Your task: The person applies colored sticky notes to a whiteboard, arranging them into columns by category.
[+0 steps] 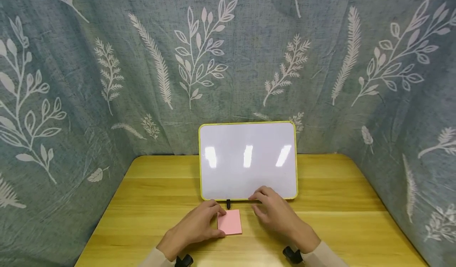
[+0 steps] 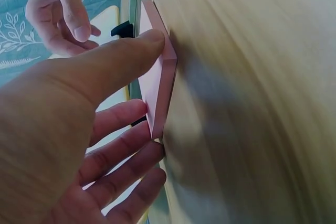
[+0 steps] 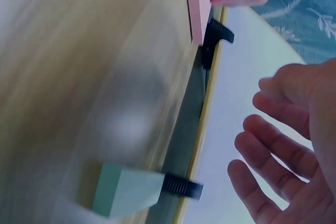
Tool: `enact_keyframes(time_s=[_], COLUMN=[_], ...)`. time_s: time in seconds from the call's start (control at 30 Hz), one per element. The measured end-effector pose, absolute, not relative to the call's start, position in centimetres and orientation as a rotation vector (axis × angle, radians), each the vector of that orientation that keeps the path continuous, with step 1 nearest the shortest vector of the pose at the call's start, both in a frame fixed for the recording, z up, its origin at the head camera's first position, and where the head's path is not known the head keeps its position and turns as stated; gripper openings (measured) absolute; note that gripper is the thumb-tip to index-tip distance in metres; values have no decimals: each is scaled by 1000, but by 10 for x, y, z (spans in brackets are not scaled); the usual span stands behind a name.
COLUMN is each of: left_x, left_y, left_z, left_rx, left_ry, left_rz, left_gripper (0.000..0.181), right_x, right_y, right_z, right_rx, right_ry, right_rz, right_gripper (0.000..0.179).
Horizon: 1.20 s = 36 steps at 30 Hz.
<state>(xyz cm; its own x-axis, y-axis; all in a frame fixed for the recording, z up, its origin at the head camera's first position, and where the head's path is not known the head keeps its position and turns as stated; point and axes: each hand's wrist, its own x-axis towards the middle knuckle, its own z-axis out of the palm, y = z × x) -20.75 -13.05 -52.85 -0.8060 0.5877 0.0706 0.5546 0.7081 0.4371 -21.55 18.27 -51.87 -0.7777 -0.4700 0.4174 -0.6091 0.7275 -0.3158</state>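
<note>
A pink sticky note pad (image 1: 229, 222) lies on the wooden table, in front of a whiteboard (image 1: 249, 168) with a yellow frame. My left hand (image 1: 199, 225) pinches the pad at its left side, thumb on the near edge and fingertips by the far edge. In the left wrist view the thumb presses a corner of the pad (image 2: 152, 82). Held just in front of the board's lower edge, my right hand (image 1: 274, 211) has loosely bent fingers and nothing in them. The right wrist view also has a pale green block (image 3: 128, 190), hidden in the head view.
Black clip-like feet, one in the middle (image 1: 228, 204) and another by the green block (image 3: 181, 186), sit at the board's lower edge. Patterned curtain (image 1: 242, 61) surrounds the table's back and sides. Wooden tabletop (image 1: 149, 203) extends left and right of the board.
</note>
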Motion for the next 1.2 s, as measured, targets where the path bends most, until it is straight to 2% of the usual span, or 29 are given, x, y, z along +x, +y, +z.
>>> enact_keyframes(time_s=[0.33,0.6,1.2], left_x=[-204,-203,-206], left_y=[-123,-123,-107], left_z=[-529,-531,-529], left_rx=[937,950,1015], left_ry=[2850,2825,2842], left_rz=[707,726,632], left_gripper=[55,56,54], right_x=[-209,-203,-206], right_y=[160,147,151], right_z=[-524,-526,-526], right_rx=[1169,1297,1266], right_ry=[-2604,-2715,-2780], right_rz=[599,525,477], right_gripper=[20,27,36])
